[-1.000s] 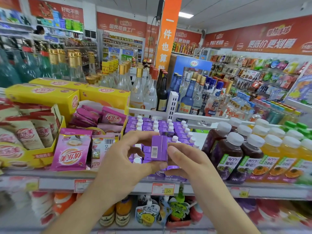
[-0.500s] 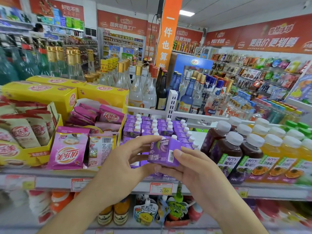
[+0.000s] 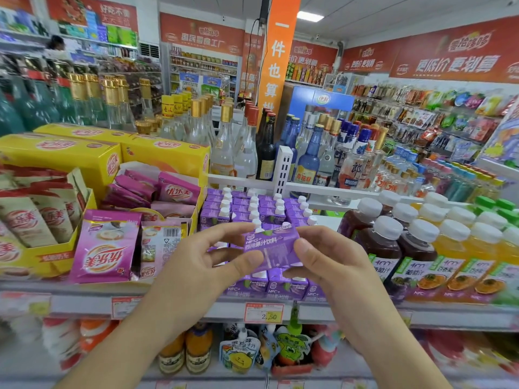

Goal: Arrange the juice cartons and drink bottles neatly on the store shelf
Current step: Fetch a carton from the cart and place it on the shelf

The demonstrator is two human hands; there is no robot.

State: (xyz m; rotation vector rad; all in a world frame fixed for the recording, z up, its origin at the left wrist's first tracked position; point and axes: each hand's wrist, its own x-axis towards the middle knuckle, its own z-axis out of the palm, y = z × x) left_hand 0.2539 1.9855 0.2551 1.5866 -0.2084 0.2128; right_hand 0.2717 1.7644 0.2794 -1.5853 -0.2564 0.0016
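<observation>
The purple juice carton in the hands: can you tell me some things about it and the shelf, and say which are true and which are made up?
1. Both hands hold the purple juice carton. True: the left hand and the right hand pinch it from either side.
2. The carton stands on the shelf. False: it is held in the air in front of the rows of purple cartons.
3. The juice bottles to the right have white caps. True.
4. The pouches to the left are green. False: they are pink.
5. The price tag reads 2.50. True.
</observation>
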